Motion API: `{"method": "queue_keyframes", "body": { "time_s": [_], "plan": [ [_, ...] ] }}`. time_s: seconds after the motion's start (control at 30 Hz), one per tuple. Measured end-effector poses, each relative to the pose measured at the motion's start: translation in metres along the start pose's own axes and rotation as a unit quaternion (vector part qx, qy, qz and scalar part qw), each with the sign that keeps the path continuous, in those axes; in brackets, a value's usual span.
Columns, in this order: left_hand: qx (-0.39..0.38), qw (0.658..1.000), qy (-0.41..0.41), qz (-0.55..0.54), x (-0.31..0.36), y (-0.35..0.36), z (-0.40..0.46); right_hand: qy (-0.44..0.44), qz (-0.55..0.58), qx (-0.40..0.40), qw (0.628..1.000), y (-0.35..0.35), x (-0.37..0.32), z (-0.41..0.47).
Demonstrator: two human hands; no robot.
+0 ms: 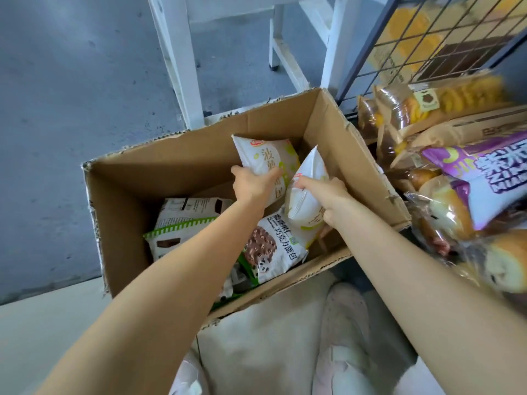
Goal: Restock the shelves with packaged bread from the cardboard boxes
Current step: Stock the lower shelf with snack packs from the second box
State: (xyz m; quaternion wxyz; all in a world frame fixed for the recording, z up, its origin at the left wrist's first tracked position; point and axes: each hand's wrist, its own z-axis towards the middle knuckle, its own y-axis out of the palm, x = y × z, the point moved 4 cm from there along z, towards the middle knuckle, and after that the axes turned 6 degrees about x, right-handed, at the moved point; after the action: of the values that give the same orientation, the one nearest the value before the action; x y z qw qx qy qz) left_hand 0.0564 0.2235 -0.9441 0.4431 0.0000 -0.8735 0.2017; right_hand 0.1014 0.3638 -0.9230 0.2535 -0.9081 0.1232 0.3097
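An open cardboard box (353, 155) stands on the floor in front of me. Both my arms reach down into it. My left hand (251, 186) grips a white and green bread pack (262, 158) by its lower edge and holds it upright. Beside it, my right hand (328, 195) clutches a second white bread pack (309, 186), tilted on edge. Lower in the box lie a chocolate bread pack (273, 249) with a panda print and a white pack with a green zigzag border (174, 226).
To the right a low shelf holds a purple bread pack (490, 172), clear-wrapped buns (445, 218) and twisted yellow bread (462, 95). A black wire grid (427, 44) rises behind it. White frame legs (176, 61) stand beyond the box on grey floor. My shoes (342, 337) are below.
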Motion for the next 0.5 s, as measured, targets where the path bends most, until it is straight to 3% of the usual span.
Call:
{"method": "queue_keyframes", "body": {
  "time_s": [0.2,0.4,0.5],
  "plan": [
    [0.061,0.988,0.138,-0.015,0.077,-0.063,-0.082,-0.057,0.119,-0.053,0.99,-0.044,-0.031,-0.088],
    [0.058,0.963,0.264,0.013,0.156,-0.124,-0.182,-0.206,0.174,-0.014,0.963,-0.116,-0.092,-0.21],
    [0.046,0.949,0.311,0.028,0.194,-0.145,-0.247,-0.244,0.168,-0.086,0.951,-0.148,-0.107,-0.278]
  ]
}}
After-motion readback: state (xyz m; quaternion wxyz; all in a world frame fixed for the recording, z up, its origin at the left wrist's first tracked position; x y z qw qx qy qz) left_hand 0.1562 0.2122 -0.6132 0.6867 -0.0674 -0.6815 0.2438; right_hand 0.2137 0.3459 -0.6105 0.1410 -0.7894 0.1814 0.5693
